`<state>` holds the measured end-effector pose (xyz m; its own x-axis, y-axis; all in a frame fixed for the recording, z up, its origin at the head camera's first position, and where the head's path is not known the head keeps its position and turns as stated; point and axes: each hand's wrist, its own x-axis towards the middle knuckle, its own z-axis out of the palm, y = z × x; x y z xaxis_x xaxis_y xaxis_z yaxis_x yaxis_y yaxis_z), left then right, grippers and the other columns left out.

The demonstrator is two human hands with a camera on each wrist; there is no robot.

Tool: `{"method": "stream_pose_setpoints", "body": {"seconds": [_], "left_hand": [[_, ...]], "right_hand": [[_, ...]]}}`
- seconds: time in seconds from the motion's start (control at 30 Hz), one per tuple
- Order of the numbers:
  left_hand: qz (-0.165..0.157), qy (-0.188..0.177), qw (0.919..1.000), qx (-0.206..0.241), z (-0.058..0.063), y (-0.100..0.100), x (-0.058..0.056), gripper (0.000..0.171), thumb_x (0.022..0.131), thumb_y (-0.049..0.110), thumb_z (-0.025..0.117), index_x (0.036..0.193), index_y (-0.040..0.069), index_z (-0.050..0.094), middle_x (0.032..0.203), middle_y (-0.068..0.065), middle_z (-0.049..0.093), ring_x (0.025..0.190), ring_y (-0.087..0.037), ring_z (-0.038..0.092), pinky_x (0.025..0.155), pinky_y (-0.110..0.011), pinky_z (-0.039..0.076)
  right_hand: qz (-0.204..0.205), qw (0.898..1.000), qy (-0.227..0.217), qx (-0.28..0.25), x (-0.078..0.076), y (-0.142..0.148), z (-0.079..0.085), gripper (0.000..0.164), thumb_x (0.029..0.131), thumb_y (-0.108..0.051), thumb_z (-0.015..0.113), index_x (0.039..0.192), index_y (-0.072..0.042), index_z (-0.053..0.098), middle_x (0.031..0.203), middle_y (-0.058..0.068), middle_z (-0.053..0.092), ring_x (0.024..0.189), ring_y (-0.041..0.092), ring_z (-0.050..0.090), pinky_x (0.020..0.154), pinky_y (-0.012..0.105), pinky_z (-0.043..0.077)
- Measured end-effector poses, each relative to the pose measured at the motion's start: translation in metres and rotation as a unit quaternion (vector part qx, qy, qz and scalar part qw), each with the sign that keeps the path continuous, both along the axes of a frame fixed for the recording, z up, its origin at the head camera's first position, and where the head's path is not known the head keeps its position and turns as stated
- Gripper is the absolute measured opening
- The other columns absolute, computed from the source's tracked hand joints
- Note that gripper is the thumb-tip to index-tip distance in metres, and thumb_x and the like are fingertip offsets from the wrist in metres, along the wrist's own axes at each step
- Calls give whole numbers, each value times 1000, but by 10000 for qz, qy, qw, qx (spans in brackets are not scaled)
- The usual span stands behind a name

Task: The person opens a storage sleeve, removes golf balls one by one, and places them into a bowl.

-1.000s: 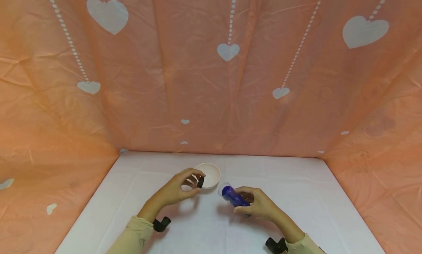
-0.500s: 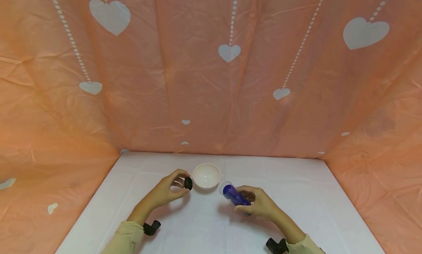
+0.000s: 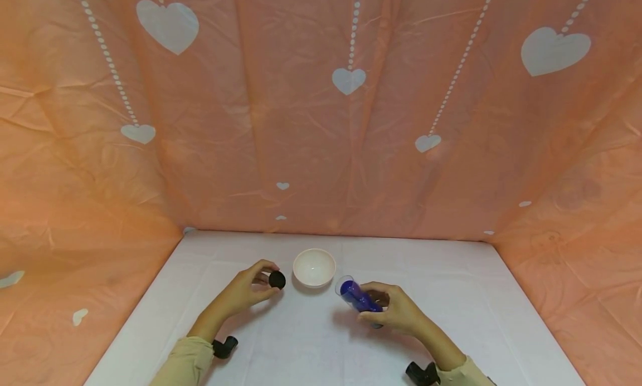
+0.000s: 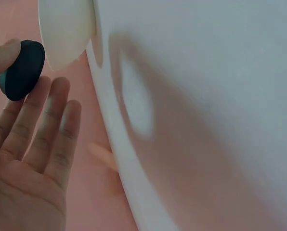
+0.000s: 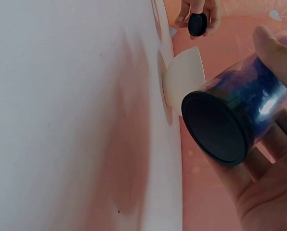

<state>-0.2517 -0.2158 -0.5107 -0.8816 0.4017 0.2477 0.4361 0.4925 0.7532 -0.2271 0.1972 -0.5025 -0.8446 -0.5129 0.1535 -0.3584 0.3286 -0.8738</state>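
My left hand [image 3: 246, 288] pinches a round black lid [image 3: 277, 279] between thumb and fingertips, just left of a white bowl [image 3: 314, 268]. In the left wrist view the lid [image 4: 22, 70] stands on edge against the fingertips, and the other fingers spread out below it. My right hand [image 3: 398, 311] grips a clear cylindrical container [image 3: 360, 298] with something shiny blue inside. Its clear open end tilts up and left, toward the bowl. The right wrist view shows the container's black base [image 5: 215, 127] and the thumb [image 5: 276, 53] along its side. Exactly what the blue contents are, I cannot tell.
A white cloth covers the table [image 3: 311, 341]. Orange curtain [image 3: 301, 124] with pale hearts closes off the back and both sides. Black camera mounts sit on the left wrist [image 3: 224, 347] and right wrist [image 3: 422, 373].
My left hand has drawn back left from over the bowl's edge with the lid, turning its flat face toward the head camera. The right hand and container have stayed almost still.
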Motion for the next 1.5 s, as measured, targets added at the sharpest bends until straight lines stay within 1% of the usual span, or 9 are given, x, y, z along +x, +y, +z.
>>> {"method": "stream_pose_setpoints", "body": {"seconds": [0.1, 0.27, 0.53, 0.77, 0.9, 1.07, 1.17, 1.37, 1.5], "left_hand": [[34, 124, 9998, -131, -3, -1, -1, 43, 94, 13, 86, 130, 9, 63, 128, -9, 70, 105, -26, 73, 96, -47, 62], [-6, 373, 9987, -352, -9, -2, -4, 42, 92, 12, 87, 125, 7, 62, 123, -9, 72, 103, -30, 73, 97, -53, 60], [111, 236, 9988, -415, -15, -4, -7, 43, 91, 15, 89, 124, 7, 63, 117, -4, 73, 108, -29, 71, 102, -54, 56], [152, 84, 9990, -416, -18, -4, -9, 43, 88, 15, 91, 120, 5, 64, 111, -4, 72, 107, -29, 70, 101, -46, 57], [245, 99, 9977, -622, -18, -3, -9, 43, 87, 17, 92, 120, 6, 66, 114, -3, 71, 112, -32, 68, 105, -51, 54], [553, 33, 9934, -1000, -13, -2, -5, 42, 87, 21, 92, 120, 10, 67, 118, -3, 70, 117, -33, 63, 109, -58, 47], [676, 51, 9903, -1215, -11, -1, -2, 43, 87, 23, 92, 120, 11, 68, 119, -5, 70, 118, -34, 62, 108, -59, 47], [771, 62, 9861, -1473, -12, -2, -1, 43, 87, 25, 92, 121, 13, 69, 124, -4, 69, 124, -35, 60, 112, -58, 47], [734, 241, 9827, -1684, -14, -4, -2, 42, 88, 25, 92, 122, 12, 70, 126, -4, 69, 126, -36, 60, 113, -58, 48]], "right_hand": [[-9, 10000, -4, -4, 0, 0, 1, 51, 87, -18, 93, 131, -4, 72, 122, 14, 75, 105, 16, 71, 91, 26, 61], [-35, 10000, 22, 37, 0, 1, 2, 51, 87, -19, 93, 131, -4, 72, 122, 13, 75, 104, 15, 71, 91, 26, 61], [-11, 10000, -32, 8, -2, 2, 1, 51, 87, -18, 93, 131, -2, 72, 123, 16, 74, 105, 18, 71, 90, 25, 61], [-27, 10000, -71, 26, -2, 3, 2, 52, 87, -19, 93, 131, -2, 72, 125, 17, 73, 107, 19, 71, 91, 24, 60], [-46, 10000, -15, 58, -2, 4, 2, 51, 87, -19, 93, 131, -3, 72, 125, 15, 74, 106, 16, 70, 92, 25, 61], [-48, 9999, 91, 110, -2, 4, 3, 50, 87, -19, 93, 131, -4, 73, 123, 13, 75, 104, 13, 70, 91, 26, 61], [-46, 9997, 171, 150, -2, 4, 4, 50, 87, -21, 93, 130, -5, 73, 122, 12, 75, 103, 13, 70, 91, 26, 62], [-57, 9996, 237, 167, -2, 5, 5, 51, 87, -21, 93, 131, -4, 73, 124, 13, 75, 104, 14, 72, 91, 27, 62], [-41, 9997, 207, 129, -2, 5, 5, 52, 88, -21, 92, 132, -2, 72, 124, 15, 75, 106, 16, 74, 92, 26, 61]]}}
